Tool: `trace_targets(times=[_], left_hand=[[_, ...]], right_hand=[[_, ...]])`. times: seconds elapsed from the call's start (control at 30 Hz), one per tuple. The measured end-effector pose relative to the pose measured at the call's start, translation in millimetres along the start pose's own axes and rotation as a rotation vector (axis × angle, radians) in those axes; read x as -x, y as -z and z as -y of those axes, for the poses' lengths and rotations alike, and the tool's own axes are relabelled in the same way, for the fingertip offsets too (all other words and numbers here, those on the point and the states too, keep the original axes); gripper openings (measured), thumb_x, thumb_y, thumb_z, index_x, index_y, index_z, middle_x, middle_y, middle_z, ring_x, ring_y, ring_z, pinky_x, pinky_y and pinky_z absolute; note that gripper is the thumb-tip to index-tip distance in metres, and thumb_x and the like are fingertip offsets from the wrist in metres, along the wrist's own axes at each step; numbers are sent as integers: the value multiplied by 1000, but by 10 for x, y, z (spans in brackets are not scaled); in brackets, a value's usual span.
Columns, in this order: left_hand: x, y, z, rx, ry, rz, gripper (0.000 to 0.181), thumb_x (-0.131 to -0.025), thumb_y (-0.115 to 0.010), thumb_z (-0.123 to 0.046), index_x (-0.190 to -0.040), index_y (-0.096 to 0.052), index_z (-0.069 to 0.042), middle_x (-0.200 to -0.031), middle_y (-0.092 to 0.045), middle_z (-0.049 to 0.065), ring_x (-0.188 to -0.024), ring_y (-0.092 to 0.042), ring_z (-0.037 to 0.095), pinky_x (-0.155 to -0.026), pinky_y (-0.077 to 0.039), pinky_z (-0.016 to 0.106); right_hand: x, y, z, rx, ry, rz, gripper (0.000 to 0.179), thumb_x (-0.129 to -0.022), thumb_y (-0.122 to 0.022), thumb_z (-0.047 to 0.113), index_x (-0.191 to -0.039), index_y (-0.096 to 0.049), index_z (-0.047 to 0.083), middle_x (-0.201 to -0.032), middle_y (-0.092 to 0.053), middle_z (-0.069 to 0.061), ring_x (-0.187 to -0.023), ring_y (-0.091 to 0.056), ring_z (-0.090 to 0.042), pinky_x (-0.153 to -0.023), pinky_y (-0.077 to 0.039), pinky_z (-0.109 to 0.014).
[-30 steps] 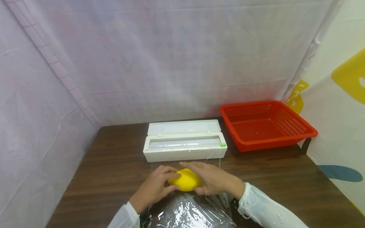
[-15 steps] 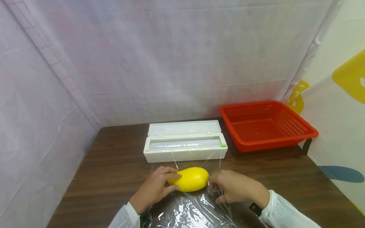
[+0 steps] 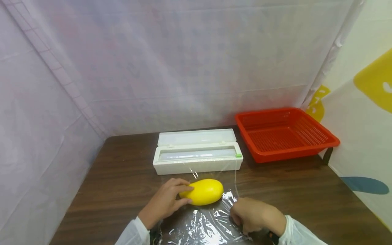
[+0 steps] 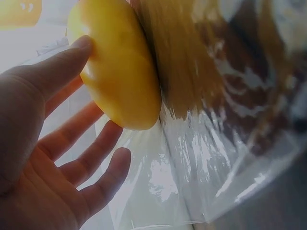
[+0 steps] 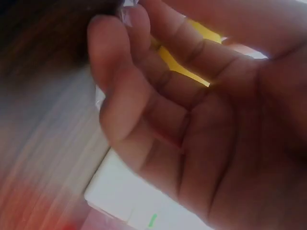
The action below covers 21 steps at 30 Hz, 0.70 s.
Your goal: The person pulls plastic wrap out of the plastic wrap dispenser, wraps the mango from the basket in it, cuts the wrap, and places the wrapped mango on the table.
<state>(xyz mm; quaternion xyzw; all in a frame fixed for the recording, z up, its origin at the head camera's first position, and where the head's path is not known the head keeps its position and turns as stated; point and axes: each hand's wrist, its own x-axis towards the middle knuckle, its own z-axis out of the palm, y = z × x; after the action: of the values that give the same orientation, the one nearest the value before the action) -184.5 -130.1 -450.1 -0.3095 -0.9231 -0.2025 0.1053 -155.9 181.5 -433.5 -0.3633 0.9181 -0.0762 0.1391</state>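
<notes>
A smooth yellow oval fruit (image 3: 206, 192), its exact kind unclear, lies on a sheet of clear plastic wrap (image 3: 199, 226). My left hand (image 3: 166, 202) holds the fruit's left end between thumb and fingers. The left wrist view shows the thumb against the yellow skin (image 4: 117, 62), with the lower fingers spread beneath. At the sheet's right edge, my right hand (image 3: 254, 214) has its fingers curled on the wrap. A scrap of film shows by the fingertips in the right wrist view, where the right hand (image 5: 182, 110) hides most of it.
Behind the fruit stands a white wrap dispenser (image 3: 197, 166), lid raised, a roll inside and film running forward from it. A red plastic basket (image 3: 288, 151) sits at the back right of the brown wooden table (image 3: 122, 183). White sheeting (image 3: 196, 68) walls the back and sides.
My right hand has left the fruit and moved right, then down toward me, to the wrap's right edge. My left hand has stayed on the fruit.
</notes>
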Motion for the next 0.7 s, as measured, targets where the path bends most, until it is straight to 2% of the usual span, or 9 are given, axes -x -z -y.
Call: trace_targets(times=[0.2,0.3,0.53,0.7], left_hand=[[-2,0,-13,-5,15,20,45,-83,-78,-44,-123,-72,-24,-129,-68,-1,-113,-60,15,-98,-54,40],[-2,0,-9,-12,14,22,45,-83,-78,-43,-123,-72,-24,-129,-67,-1,-114,-60,15,-98,-54,40],[-3,6,1,-11,0,26,44,-85,-77,-43,-123,-72,-23,-129,-67,-1,-113,-60,15,-97,-54,39],[-12,2,7,7,-26,6,42,-84,-78,-42,-121,-74,-21,-126,-69,-1,-108,-61,14,-92,-54,35]], right_hand=[[1,3,5,-4,72,-15,39,-56,-70,-12,-64,-60,25,-60,-48,19,-55,-43,0,-50,-39,-16],[-18,48,21,-1,118,-49,37,-61,-69,-11,-67,-60,25,-61,-48,19,-55,-43,1,-50,-39,-14],[-87,399,179,22,162,-191,31,-73,-68,-7,-83,-64,22,-78,-54,15,-66,-49,0,-59,-47,-19],[-291,635,302,100,167,-301,26,-81,-66,-7,-94,-68,15,-88,-59,6,-70,-56,-6,-63,-51,-19]])
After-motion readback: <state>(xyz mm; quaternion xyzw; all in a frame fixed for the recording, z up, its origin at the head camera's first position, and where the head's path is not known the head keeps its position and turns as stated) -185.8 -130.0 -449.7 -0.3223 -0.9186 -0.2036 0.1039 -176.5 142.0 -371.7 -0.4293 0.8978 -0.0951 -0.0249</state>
